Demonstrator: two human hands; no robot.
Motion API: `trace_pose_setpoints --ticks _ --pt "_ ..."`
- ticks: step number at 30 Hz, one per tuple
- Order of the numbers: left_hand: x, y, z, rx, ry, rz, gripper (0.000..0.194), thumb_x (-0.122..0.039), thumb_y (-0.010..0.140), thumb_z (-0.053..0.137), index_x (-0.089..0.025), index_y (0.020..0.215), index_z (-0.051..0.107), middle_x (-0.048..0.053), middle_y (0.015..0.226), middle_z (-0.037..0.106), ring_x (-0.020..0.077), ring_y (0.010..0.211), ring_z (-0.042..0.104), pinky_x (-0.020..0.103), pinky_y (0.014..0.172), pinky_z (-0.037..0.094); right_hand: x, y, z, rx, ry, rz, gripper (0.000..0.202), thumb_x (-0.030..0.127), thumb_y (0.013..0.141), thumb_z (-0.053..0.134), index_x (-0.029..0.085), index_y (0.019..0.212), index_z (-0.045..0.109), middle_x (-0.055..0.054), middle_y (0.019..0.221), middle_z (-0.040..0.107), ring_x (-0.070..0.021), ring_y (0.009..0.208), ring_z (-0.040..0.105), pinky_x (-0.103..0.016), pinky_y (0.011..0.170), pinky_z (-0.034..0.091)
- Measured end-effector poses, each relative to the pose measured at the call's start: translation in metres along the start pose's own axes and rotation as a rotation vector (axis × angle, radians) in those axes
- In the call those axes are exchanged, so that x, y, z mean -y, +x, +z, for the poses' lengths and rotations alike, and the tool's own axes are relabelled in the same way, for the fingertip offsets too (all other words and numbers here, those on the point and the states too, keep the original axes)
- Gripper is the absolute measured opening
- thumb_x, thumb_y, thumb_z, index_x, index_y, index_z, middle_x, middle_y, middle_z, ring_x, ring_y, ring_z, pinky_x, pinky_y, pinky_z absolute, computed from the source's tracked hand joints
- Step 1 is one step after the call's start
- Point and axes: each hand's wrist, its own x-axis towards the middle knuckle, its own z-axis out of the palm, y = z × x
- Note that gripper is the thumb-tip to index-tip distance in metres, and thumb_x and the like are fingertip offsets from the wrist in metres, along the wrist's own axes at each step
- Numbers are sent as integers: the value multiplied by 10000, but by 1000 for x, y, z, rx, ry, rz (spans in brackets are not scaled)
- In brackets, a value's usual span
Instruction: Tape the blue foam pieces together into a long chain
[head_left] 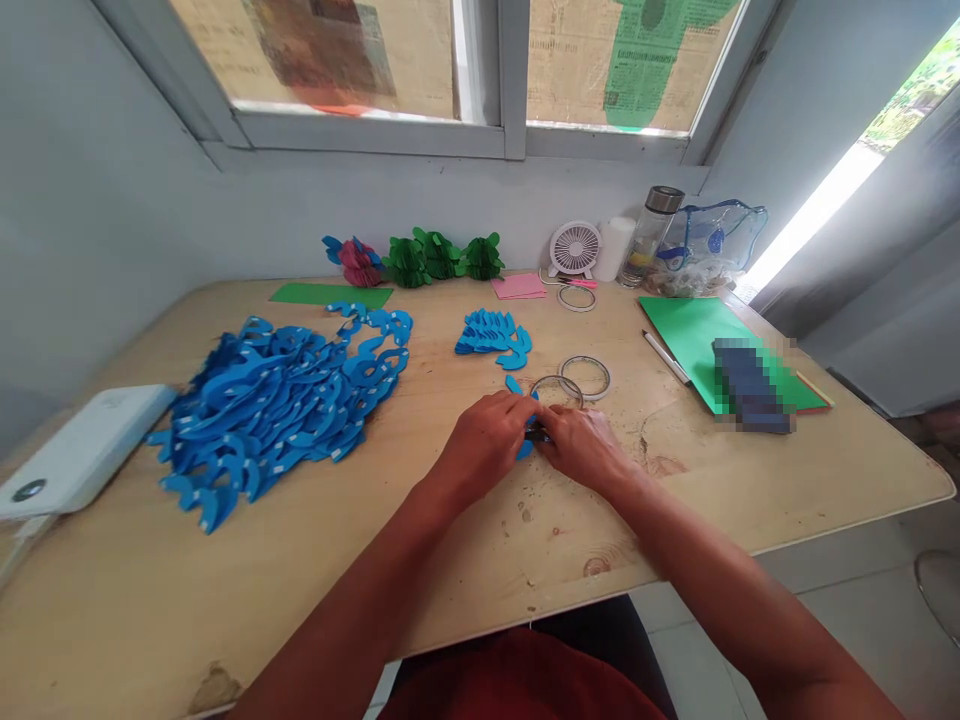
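My left hand (491, 432) is closed on a blue paper cutout (525, 450), whose curved ends stick out above and below the fingers. Against it, my right hand (583, 442) is closed, fingertips touching those of the left. A small dark object (537, 435) shows between the two hands; its kind is hidden by the fingers. Just beyond the fingertips is a thin tape roll (556, 380), partly overlapping a second tape roll (585, 378) on the table. A small stack of blue paper cutouts (491, 333) lies farther back.
A large heap of taped blue cutouts (277, 400) covers the table's left, beside a white power bank (86, 445). Folded green paper shapes (442, 256), a small fan (575, 248) and a bottle (652, 235) line the wall. Green sheets (686, 325) and a pen (665, 357) lie right.
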Motion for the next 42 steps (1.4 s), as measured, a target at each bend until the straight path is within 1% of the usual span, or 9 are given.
trace_pose_setpoints --ticks 3,5,10,15,18,27,31,36,42 --pt "0 0 3 -8 80 21 215 -76 806 399 -197 883 560 59 855 619 200 810 551 315 714 428 -1 0 2 -16 17 0 277 306 860 407 198 1079 538 -92 1002 647 -223 898 615 -283 694 394" --pt "2 0 5 -11 88 22 209 -79 813 393 -194 879 554 58 854 616 195 807 549 308 711 426 -1 1 4 -35 26 -5 276 308 863 395 199 1069 543 -88 993 652 -222 898 615 -283 692 393" --pt "9 0 6 -56 9 -31 212 -86 806 396 -202 925 528 45 885 614 177 831 560 287 722 436 -1 2 7 -34 8 -27 258 293 852 409 187 1037 553 -98 1012 646 -225 912 604 -287 699 394" --pt "13 0 -2 -105 -102 -135 172 -118 784 457 -214 915 514 18 875 621 158 814 578 268 722 442 0 1 3 -15 -19 -45 234 282 828 454 191 1023 547 -93 1019 643 -229 912 603 -290 692 400" --pt "14 0 -6 -117 -154 -160 157 -134 790 465 -214 916 515 7 884 629 145 784 579 258 708 440 0 0 2 -18 -13 -31 221 276 826 455 191 1006 552 -84 1018 645 -227 905 606 -289 686 402" --pt "11 -1 -10 -22 -170 -85 165 -125 820 414 -214 860 548 1 819 625 136 727 568 245 673 426 -2 1 5 -45 -12 -15 219 293 833 433 196 988 554 -79 995 650 -228 888 612 -293 682 402" --pt "12 -1 -9 19 -157 -58 182 -111 819 407 -217 848 552 0 830 630 138 733 567 248 681 427 -2 1 5 -61 -16 -14 211 290 832 430 194 966 561 -77 970 656 -234 865 619 -294 668 402" --pt "12 -1 -8 25 -161 -46 157 -107 796 452 -214 839 558 4 849 636 143 754 573 253 701 436 -2 1 5 -59 3 -6 212 292 835 432 182 958 564 -90 947 661 -222 854 616 -282 671 395" --pt "11 -1 -4 -20 -182 -49 148 -114 778 499 -214 870 556 7 867 635 145 777 579 260 724 448 -2 1 6 -68 -4 -9 214 281 830 422 188 959 564 -85 945 662 -223 850 615 -285 669 394"
